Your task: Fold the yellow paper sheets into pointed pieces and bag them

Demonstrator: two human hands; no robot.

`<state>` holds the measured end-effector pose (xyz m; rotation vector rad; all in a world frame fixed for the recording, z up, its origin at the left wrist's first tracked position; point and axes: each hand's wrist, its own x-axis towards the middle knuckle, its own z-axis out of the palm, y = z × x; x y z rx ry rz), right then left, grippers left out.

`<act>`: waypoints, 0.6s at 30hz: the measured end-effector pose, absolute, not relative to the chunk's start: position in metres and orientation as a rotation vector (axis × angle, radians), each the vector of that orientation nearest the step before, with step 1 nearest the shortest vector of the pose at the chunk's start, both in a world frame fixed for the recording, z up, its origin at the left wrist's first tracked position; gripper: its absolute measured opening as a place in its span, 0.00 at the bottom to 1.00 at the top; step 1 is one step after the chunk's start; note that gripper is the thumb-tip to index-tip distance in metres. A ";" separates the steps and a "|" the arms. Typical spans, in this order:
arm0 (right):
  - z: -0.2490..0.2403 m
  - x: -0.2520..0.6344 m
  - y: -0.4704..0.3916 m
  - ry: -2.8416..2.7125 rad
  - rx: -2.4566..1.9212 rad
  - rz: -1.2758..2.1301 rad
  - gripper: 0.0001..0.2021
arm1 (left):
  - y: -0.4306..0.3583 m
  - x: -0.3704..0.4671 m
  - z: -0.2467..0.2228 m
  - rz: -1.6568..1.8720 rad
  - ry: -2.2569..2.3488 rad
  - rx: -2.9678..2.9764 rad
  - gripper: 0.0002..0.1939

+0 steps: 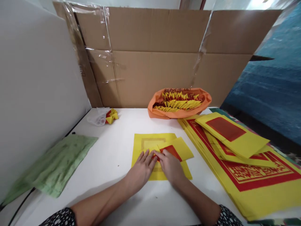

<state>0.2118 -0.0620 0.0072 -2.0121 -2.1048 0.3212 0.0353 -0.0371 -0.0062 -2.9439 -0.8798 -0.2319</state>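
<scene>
A small yellow sheet of paper with a red block (pixel 172 151) is being worked under both hands. It lies at a slant over a larger yellow sheet (pixel 137 142), which is flat on the white table. My left hand (pixel 141 171) rests palm down, its fingers stretched over the small sheet's left part and hiding it. My right hand (pixel 171 166) is curled on the same sheet, its index finger reaching left to touch my left fingertips. The right thumb is mostly out of sight.
An orange bag (pixel 151 106) full of folded yellow-red paper pieces stands at the back. On the right lie stacked yellow-red sheets (pixel 265 196). A green cloth (pixel 63 163) and a clear plastic cup with folded pieces (pixel 100 117) are on the left. Cardboard (pixel 155 34) walls the back.
</scene>
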 end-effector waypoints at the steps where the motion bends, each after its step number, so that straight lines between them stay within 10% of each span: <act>1: 0.008 0.212 -0.062 -2.112 -2.019 0.318 0.22 | -0.038 0.035 -0.008 -0.226 -0.907 -2.926 0.27; 18: 0.006 0.212 -0.062 -2.118 -1.992 0.313 0.23 | -0.044 0.033 -0.007 -0.220 -1.137 -2.793 0.25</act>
